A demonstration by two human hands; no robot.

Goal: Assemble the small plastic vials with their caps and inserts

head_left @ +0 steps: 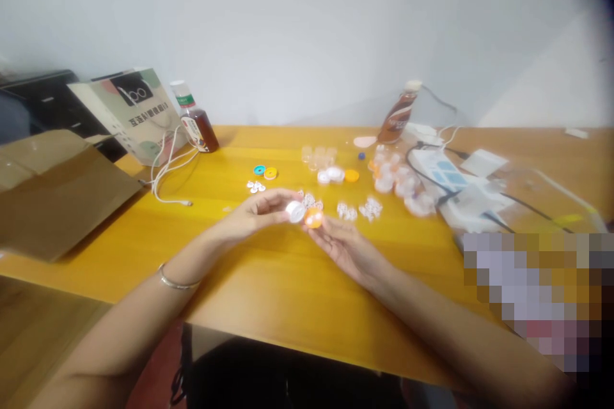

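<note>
Over the yellow wooden table (268,281), my left hand (256,211) pinches a small white round cap (295,211) at its fingertips. My right hand (343,246) lies palm up beside it and holds a small orange round piece (313,218) at its fingertips. The two pieces touch or nearly touch. Just behind my hands lie several tiny white parts (357,209). A silver bangle (175,281) circles my left wrist.
Blue (259,170) and orange rings (270,173), clear small cups (319,156) and a heap of white and orange caps (398,179) lie farther back. Two brown-liquid bottles (196,121) (398,116), a paper bag (132,112), a power strip (439,169) and cardboard (57,192) stand around.
</note>
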